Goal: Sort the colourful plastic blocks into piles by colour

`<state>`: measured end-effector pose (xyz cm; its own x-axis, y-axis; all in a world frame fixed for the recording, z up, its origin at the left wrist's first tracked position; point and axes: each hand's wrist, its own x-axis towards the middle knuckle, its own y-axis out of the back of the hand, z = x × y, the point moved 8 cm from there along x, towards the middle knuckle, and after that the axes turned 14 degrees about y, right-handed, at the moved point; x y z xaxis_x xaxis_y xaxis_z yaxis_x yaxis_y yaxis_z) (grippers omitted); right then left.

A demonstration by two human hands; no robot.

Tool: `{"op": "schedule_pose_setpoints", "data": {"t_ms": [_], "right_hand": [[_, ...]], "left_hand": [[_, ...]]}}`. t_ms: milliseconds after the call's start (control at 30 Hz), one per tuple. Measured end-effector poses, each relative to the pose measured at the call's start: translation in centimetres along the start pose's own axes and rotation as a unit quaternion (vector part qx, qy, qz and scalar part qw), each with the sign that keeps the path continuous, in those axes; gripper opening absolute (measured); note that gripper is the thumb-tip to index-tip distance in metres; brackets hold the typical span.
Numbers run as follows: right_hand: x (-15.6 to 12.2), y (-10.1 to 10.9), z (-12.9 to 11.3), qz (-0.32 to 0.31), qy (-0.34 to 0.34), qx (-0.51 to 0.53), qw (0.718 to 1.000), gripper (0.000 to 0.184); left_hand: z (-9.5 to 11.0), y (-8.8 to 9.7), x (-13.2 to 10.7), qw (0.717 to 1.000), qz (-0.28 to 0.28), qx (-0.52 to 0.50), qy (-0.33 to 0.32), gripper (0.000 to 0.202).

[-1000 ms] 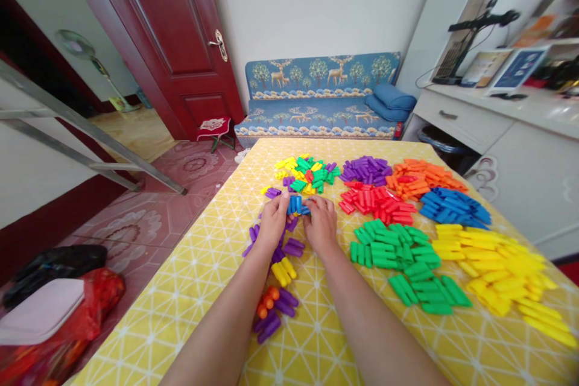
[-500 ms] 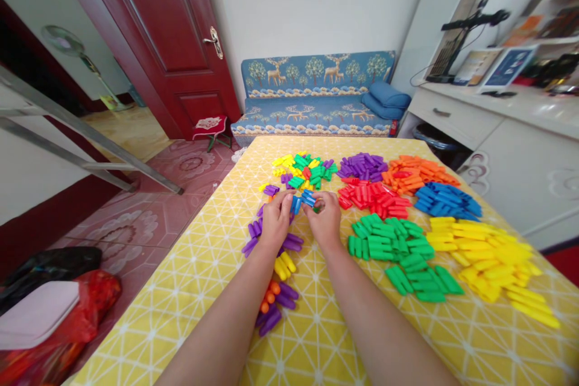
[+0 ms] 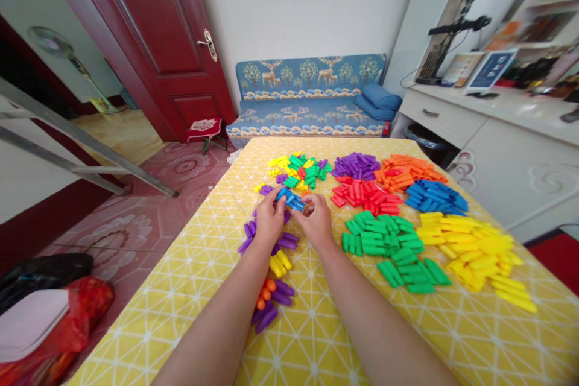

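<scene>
My left hand (image 3: 269, 220) and my right hand (image 3: 316, 218) meet over the yellow tablecloth (image 3: 316, 325), both pinching a small cluster of blue blocks (image 3: 288, 198) held just above the cloth. Beyond them lies a mixed pile of yellow, green, red and purple blocks (image 3: 301, 170). Under and beside my left wrist lie loose purple blocks (image 3: 248, 230), a yellow piece (image 3: 279, 262) and an orange and purple bunch (image 3: 270, 303).
Sorted piles lie to the right: purple (image 3: 355, 164), orange (image 3: 401, 172), red (image 3: 362, 194), blue (image 3: 435, 195), green (image 3: 389, 244), yellow (image 3: 470, 247). A blue sofa (image 3: 312, 96) and red door (image 3: 149, 36) stand beyond. White cabinets (image 3: 497, 151) line the right; bags (image 3: 45, 307) lie on the floor left.
Both hands have lifted the blue blocks off the cloth and turned them, the cluster now lying slanted between my fingertips. The camera has drifted slightly to the right.
</scene>
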<state>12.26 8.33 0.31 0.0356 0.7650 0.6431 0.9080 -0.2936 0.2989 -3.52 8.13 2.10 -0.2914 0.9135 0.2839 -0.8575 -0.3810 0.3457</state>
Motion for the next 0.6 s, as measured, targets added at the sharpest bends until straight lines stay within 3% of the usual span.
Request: {"op": "schedule_pose_setpoints", "data": {"t_ms": [167, 300, 367, 467, 600], "right_hand": [[0.5, 1.2, -0.9, -0.005, 0.017, -0.029, 0.999, 0.04], [2.1, 4.5, -1.5, 0.003, 0.015, -0.036, 0.999, 0.039], [3.1, 7.7, -1.6, 0.012, 0.027, -0.057, 0.998, 0.04], [4.6, 14.0, -0.6, 0.027, 0.051, -0.155, 0.986, 0.043], [6.1, 22.3, 3.6, -0.006, 0.02, -0.362, 0.932, 0.047]], "left_hand": [[-0.5, 0.0, 0.2, 1.0, 0.003, 0.004, 0.003, 0.033], [-0.7, -0.2, 0.3, 1.0, 0.001, -0.002, 0.003, 0.033], [-0.9, -0.2, 0.3, 1.0, 0.002, -0.008, 0.005, 0.032], [-1.2, -0.3, 0.3, 1.0, 0.0, -0.015, 0.016, 0.033], [-1.4, -0.4, 0.3, 0.999, -0.007, -0.025, 0.026, 0.034]]}}
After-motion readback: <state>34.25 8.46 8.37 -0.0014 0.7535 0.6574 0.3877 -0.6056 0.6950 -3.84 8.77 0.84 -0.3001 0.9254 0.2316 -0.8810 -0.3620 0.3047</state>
